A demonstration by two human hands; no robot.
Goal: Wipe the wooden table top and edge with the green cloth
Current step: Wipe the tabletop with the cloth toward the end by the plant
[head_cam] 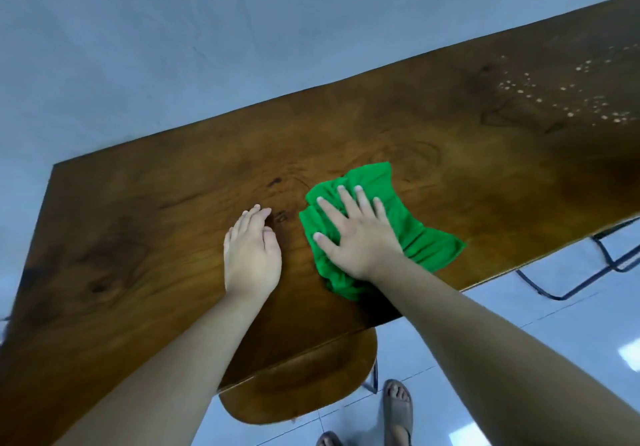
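- Head view: the right hand lies flat with fingers spread on the green cloth, pressing it on the wooden table; it does not grip it.
- The left hand rests just beside the cloth, open and holding nothing.
- The cloth is crumpled; its long axis runs from the far side toward the near table edge.
- The palm hides the cloth's middle; pale spots far right are unclear.

wall: plain grey-blue | floor: pale glossy tiles | wooden stool under table edge
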